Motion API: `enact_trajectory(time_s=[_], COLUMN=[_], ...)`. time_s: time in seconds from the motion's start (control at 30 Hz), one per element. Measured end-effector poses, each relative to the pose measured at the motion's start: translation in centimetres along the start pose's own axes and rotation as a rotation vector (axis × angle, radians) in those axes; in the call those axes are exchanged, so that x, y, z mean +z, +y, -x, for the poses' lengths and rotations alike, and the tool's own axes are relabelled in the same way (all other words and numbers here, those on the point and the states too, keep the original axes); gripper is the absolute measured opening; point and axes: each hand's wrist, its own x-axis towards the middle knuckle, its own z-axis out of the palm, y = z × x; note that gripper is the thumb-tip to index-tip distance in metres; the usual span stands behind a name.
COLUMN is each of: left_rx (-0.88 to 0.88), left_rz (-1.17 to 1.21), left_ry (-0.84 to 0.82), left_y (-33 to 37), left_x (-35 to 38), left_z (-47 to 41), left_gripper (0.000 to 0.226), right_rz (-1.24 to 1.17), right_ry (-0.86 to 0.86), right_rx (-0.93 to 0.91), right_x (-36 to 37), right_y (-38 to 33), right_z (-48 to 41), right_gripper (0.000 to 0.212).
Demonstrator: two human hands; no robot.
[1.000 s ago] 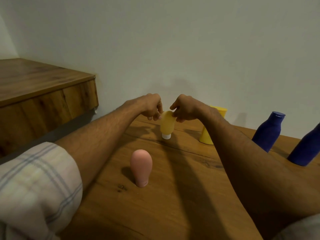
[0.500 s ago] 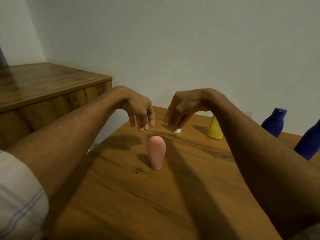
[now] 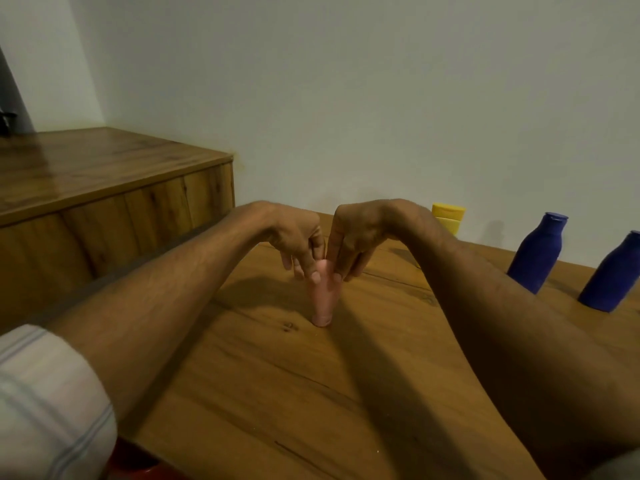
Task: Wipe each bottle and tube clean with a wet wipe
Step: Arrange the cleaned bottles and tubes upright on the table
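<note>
Pink tube point(image 3: 322, 303) stands cap-down near the middle of the wooden table point(image 3: 277, 393), upright or close to it. Both hands are together at its top. The left hand point(image 3: 294, 237) comes in from the left with its thumb pressed on the upper side, and the right hand point(image 3: 360, 233) comes from the right with fingertips pinching the other side. Both hands are clamped on the same tube, wrists high and fingers pointing down, probably to steady the narrow base and lift or rub the upper end. No wet wipe shows; if there is one, the fingers hide it, so I cannot tell whether wiping is under way. Behind the right wrist sits a yellow tube point(image 3: 448, 218), partly hidden by the arm. Further right along the wall are a blue bottle point(image 3: 535, 258) and a second blue bottle point(image 3: 613, 275), well apart from the hands. A raised wooden ledge point(image 3: 104, 174) is at left and a striped sleeve point(image 3: 45, 403) at bottom left. Nothing stands between the hands and the pink tube. The right forearm crosses in front of the yellow tube, so reaching it means clearing that arm first.
</note>
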Motion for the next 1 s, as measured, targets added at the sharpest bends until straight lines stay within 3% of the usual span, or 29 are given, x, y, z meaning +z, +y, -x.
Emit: enact_trajectory(time_s=[0.17, 0.4, 0.53, 1.0], left_rx=[0.016, 0.032, 0.005, -0.036], left_rz=[0.024, 0.123, 0.158, 0.188], left_ry=[0.099, 0.492, 0.66, 0.688], left_y=[-1.2, -4.0, -4.9, -6.6], left_x=[-1.2, -2.5, -1.8, -1.0], left_z=[-0.3, -3.0, -5.2, -8.4], left_gripper=[0.019, 0.026, 0.026, 0.028], right_rz=[-0.041, 0.013, 0.058, 0.07], right_ry=[0.101, 0.497, 0.622, 0.642], right_rx=[-0.049, -0.186, -0.204, -0.198], right_x=[-0.8, -2.1, -1.8, -1.2], right_y=[0.8, 2.1, 2.6, 3.8], right_z=[-1.1, -4.8, -7.2, -10.3], right_gripper=[0.026, 0.028, 0.028, 0.03])
